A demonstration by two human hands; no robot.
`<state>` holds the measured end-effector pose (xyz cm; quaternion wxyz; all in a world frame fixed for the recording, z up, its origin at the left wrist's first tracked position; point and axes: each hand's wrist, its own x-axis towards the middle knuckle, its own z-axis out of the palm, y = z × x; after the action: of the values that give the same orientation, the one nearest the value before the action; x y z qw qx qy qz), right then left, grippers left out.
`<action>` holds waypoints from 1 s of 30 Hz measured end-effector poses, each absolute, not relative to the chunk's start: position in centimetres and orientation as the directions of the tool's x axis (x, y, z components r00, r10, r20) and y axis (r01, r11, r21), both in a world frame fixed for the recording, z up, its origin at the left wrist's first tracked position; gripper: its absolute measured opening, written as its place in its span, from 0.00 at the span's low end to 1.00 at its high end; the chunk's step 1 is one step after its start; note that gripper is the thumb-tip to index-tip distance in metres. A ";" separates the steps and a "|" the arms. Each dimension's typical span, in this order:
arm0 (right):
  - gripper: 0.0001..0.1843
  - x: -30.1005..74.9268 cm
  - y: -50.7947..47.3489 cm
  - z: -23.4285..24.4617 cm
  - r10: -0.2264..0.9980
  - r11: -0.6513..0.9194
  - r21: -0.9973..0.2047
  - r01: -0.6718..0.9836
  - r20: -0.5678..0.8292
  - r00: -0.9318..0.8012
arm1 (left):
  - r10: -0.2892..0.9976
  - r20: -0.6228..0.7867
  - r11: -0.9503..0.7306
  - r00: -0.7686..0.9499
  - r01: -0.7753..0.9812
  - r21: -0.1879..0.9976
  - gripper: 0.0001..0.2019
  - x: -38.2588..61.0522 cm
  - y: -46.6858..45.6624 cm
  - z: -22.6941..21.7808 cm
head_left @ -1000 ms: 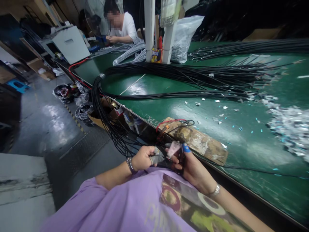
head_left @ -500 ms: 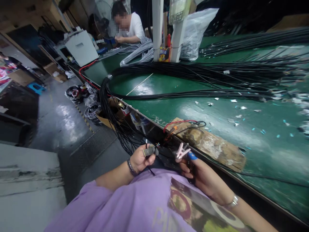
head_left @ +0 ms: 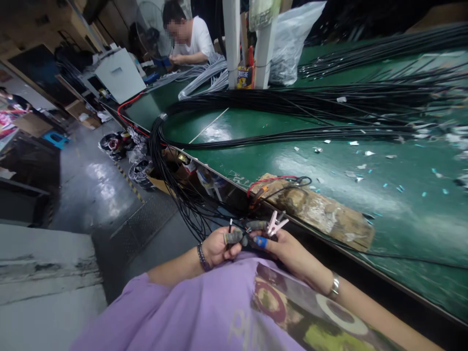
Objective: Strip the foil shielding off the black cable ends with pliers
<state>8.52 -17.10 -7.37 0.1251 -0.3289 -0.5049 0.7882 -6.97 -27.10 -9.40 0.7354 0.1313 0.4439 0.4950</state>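
Note:
My left hand [head_left: 221,243], with grey finger covers, is closed around the end of a black cable [head_left: 229,225], whose short white tip sticks up beside the thumb. Small coloured wire ends [head_left: 247,229] show between my two hands. My right hand [head_left: 283,247] has blue tape on the thumb and a grey cover on a finger. Its thumb and finger reach to those wires, close against the left fingertips. A pale pink X-shaped hand tool [head_left: 275,226] juts up from my right hand; its lower part is hidden, so its exact kind is unclear.
A worn wooden block [head_left: 318,212] lies at the green bench's edge, with red and black leads [head_left: 278,178]. Black cable bundles [head_left: 256,102] cross the bench [head_left: 256,161] and hang over its edge. Scraps lie at the right. A co-worker [head_left: 192,39] sits at the far end.
My right hand has moved left to meet my left hand, its thumb and finger now at the wire ends. The pink tool has stayed in the right hand and turned slightly.

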 end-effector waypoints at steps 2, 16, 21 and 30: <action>0.22 8.4 -17.1 -7.4 0.520 -0.414 -0.897 0.153 -0.371 -0.769 | 0.826 -0.551 0.512 0.119 -0.567 0.645 0.24 -6.9 -27.1 -9.2; 0.14 8.5 -16.8 -8.2 0.566 -0.329 -0.913 0.241 -0.395 -0.724 | 0.900 -0.221 0.295 -0.377 0.152 0.943 0.09 -6.1 -26.9 -7.5; 0.19 8.8 -17.2 -8.3 0.557 -0.348 -0.898 0.268 -0.428 -0.712 | 0.793 -0.548 0.491 -0.267 -0.252 0.834 0.16 -5.7 -27.0 -7.5; 0.13 9.8 -17.2 -8.6 0.510 0.370 -0.896 0.246 -0.025 -0.860 | 0.693 -0.721 0.485 -0.012 -0.732 0.479 0.20 -6.2 -26.7 -6.0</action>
<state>9.81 -17.24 -8.62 0.1292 -0.2312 -0.8176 0.5113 -6.18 -26.70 -6.03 0.7026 -0.0194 0.4991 0.5068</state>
